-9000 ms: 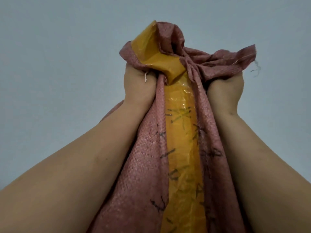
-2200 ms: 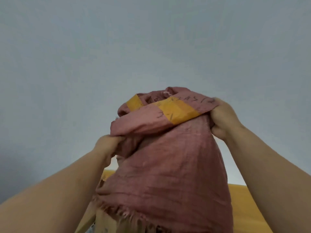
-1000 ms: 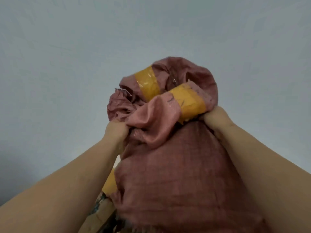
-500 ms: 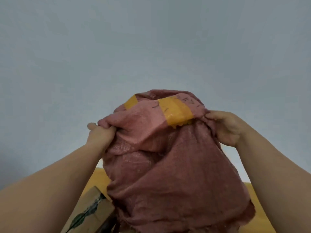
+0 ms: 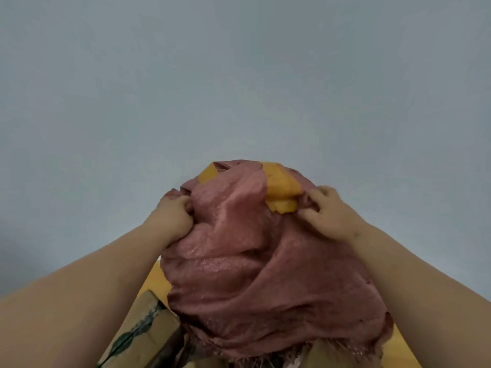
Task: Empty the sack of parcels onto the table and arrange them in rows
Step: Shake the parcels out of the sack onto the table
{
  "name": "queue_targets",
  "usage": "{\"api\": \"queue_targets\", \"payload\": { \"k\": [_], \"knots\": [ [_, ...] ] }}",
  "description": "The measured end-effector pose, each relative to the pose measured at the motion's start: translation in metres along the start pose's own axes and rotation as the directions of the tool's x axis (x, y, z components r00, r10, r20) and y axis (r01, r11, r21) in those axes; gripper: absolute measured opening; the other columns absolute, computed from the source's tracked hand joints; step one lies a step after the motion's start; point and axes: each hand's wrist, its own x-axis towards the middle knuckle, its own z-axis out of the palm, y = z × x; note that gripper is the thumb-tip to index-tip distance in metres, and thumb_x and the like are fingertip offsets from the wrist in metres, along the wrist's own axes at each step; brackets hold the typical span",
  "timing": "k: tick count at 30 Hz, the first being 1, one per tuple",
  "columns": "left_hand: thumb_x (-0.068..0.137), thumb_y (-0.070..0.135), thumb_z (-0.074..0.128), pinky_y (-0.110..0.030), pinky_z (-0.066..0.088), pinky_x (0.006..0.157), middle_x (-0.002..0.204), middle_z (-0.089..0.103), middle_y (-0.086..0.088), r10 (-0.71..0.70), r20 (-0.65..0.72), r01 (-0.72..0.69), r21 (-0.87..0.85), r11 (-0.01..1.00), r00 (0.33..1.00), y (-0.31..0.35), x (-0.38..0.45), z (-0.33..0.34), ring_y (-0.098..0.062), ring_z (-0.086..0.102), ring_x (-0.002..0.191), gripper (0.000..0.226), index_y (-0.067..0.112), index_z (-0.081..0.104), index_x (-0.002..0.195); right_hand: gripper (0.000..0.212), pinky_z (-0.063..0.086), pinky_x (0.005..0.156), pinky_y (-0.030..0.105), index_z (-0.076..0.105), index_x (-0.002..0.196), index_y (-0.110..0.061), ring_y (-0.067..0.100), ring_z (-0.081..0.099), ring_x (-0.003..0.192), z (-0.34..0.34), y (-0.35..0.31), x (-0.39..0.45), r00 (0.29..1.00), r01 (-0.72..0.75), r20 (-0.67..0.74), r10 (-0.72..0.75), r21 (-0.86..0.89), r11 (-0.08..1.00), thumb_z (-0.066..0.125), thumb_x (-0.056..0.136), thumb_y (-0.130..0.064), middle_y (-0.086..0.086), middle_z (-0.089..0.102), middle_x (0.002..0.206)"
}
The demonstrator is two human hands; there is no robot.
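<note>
Both hands were up on the top of the pink woven sack (image 5: 255, 261), which was held upside down, frayed open mouth at the bottom.

Left hand (image 5: 172, 219): fingers curled tight into a bunch of sack fabric at the upper left. Firm grasp, knuckles toward the camera.

Right hand (image 5: 328, 215): on the sack's upper right, thumb and fingers pinching the fabric just beside the yellow tape (image 5: 281, 192). Fingers looked less tightly curled than the left's, somewhat blurred.

A second patch of the same yellow tape showed on the sack's crown, between the hands and nearer the left one. Faint dark marks on the tape by the right hand, not readable.

Sack body hung down between the two forearms, crumpled, with heavy folds running diagonally from below the right hand toward the lower left.

Below the left forearm, a cardboard parcel (image 5: 148, 333) stuck out from under the sack mouth. Brown box with a dark leaf-like print along one edge, touching the frayed rim. More box edges and something pale were visible right under the mouth, below and between the hands, too hidden to tell what or how many.

Yellow worktop (image 5: 155, 277) showed in a wedge between the left forearm and the sack, and again as a strip below the right forearm.

Background behind the hands: plain grey-blue wall (image 5: 239, 75).
</note>
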Motion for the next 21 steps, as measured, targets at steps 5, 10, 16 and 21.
{"api": "queue_targets", "payload": {
  "k": [5,10,16,21],
  "knots": [
    [0.079,0.082,0.045,-0.043,0.027,0.117,0.156,0.023,-0.006,0.015,0.497,-0.023,0.009,1.0,0.867,0.03,-0.021,-0.009,-0.03,0.026,0.145,0.092,0.025,0.038,0.151,0.127,0.037,0.112,0.044,0.011,0.154,-0.036,0.032,0.036,0.138,0.028,0.014,-0.008,0.85,-0.064,0.456,0.263,-0.405,0.912,0.075,0.05,-0.075,0.008,0.033,0.152],
    [0.068,0.075,0.068,-0.043,0.037,0.109,0.159,0.006,-0.007,-0.175,0.669,-0.328,0.554,0.765,0.722,0.023,-0.033,0.003,-0.033,0.016,0.145,0.113,0.023,0.02,0.156,0.033,0.05,0.093,0.035,0.062,0.11,-0.025,0.027,0.059,0.111,0.033,0.02,-0.006,0.951,-0.023,0.267,0.159,-0.449,0.893,0.056,0.08,-0.038,0.005,0.064,0.121],
    [0.087,0.032,0.063,-0.034,0.051,0.076,0.103,0.065,-0.007,-0.042,0.253,0.104,-0.234,0.967,0.966,0.024,-0.011,-0.021,-0.025,0.061,0.091,0.031,0.013,0.066,0.111,0.015,0.044,0.075,0.036,0.065,0.082,-0.012,0.035,0.063,0.094,-0.044,-0.036,0.011,0.94,0.007,-0.342,0.007,0.04,0.999,0.054,0.09,-0.019,0.017,0.069,0.094],
    [0.097,0.027,0.057,-0.016,0.046,0.042,0.082,0.069,-0.003,-0.076,0.255,0.243,-0.73,0.638,0.964,0.047,-0.021,-0.027,-0.014,0.066,0.06,0.014,0.017,0.066,0.098,0.012,0.047,0.085,0.035,0.071,0.091,-0.022,0.029,0.064,0.097,-0.03,-0.055,0.011,0.988,0.089,-0.131,-0.079,0.069,0.994,0.059,0.092,-0.021,0.01,0.071,0.101]
  ]
}}
